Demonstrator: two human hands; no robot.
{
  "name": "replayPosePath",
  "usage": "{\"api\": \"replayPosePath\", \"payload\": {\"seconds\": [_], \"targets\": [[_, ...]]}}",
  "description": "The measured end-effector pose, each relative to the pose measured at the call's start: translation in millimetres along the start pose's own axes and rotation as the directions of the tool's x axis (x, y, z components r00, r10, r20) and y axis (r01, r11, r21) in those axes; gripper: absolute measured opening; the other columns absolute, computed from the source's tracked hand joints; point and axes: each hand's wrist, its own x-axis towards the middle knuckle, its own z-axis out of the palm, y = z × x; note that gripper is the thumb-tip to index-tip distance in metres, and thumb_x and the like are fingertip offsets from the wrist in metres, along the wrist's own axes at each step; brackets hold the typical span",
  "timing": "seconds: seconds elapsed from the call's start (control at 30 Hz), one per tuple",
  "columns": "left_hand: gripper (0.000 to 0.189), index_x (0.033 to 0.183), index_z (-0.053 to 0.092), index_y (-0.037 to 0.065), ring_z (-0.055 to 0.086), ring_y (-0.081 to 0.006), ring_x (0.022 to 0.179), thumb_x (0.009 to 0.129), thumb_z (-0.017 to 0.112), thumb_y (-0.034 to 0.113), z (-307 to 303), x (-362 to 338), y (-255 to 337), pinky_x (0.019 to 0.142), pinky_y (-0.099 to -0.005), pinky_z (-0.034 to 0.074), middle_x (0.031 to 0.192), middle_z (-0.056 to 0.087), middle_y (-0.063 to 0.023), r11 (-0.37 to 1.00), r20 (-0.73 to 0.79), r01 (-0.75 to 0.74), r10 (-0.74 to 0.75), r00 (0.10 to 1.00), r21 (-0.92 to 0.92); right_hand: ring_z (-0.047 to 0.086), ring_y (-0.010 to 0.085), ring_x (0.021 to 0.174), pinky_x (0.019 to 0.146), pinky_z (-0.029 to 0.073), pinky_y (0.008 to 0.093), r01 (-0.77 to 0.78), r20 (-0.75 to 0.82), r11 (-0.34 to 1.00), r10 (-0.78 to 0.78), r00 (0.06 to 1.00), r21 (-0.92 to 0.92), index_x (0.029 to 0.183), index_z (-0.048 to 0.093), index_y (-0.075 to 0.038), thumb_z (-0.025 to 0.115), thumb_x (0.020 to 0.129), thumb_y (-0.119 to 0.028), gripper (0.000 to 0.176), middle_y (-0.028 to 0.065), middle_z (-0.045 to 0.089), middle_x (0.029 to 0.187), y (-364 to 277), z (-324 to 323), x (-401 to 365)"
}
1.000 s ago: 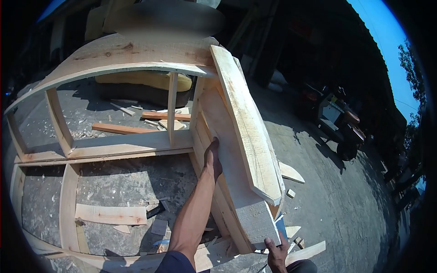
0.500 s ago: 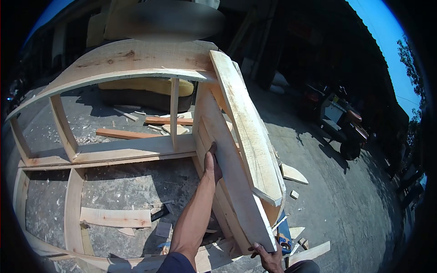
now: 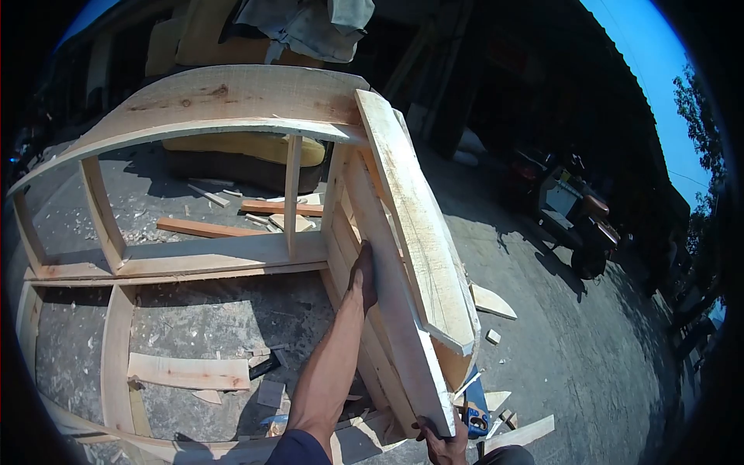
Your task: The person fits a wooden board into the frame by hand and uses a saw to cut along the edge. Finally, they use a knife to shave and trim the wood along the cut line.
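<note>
Right hand [image 3: 443, 443] clamps its fingers around the lower end of a pale, rough-sawn plank [image 3: 395, 310]. Left hand [image 3: 362, 273] curls over its long edge midway. The plank leans on edge against the curved wooden frame [image 3: 217, 97]'s side.

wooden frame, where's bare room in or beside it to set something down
Bare concrete inside the pale wooden frame, between its middle rail and the short loose plank; open grey pavement to its right. Crowded: scrap strips in the far bay.
</note>
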Motion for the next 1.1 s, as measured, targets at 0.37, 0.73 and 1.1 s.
{"api": "replayPosePath", "payload": {"seconds": [0.37,0.73,1.1], "targets": [[0.063,0.094,0.060,0.009,0.060,-0.0204,0.067,0.098,0.025,0.061,6,6,3,0.068,-0.0351,0.052,0.072,0.060,-0.0073,0.996,-0.115,-0.020,0.030,0.993,0.086,0.067,0.0185,0.074,0.063,0.058,0.0298,0.221,0.062,0.919,-0.212,0.975,-0.326,0.117,0.052,0.008,0.069,0.083,-0.001,0.038,0.0136,0.066,0.091,0,-7,10],[0.064,0.100,0.060,0.009,0.060,-0.0194,0.070,0.098,0.025,0.063,4,9,2,0.068,-0.0349,0.052,0.076,0.059,-0.0078,0.989,-0.158,-0.020,0.043,0.987,0.149,0.067,0.0178,0.073,0.062,0.058,0.0294,0.200,0.076,0.916,-0.185,0.980,-0.349,0.117,0.053,0.007,0.068,0.084,-0.004,0.038,0.0127,0.065,0.093,2,-10,10],[0.058,0.114,0.056,0.011,0.059,-0.0186,0.075,0.100,0.024,0.058,18,-8,8,0.070,-0.0352,0.052,0.085,0.057,-0.0072,0.989,-0.092,-0.044,0.057,0.994,0.142,0.068,0.0163,0.069,0.060,0.056,0.0275,0.133,0.092,0.904,-0.105,0.990,-0.407,0.118,0.054,0.004,0.067,0.087,-0.009,0.036,0.0115,0.067,0.091,-2,-11,8]]}}
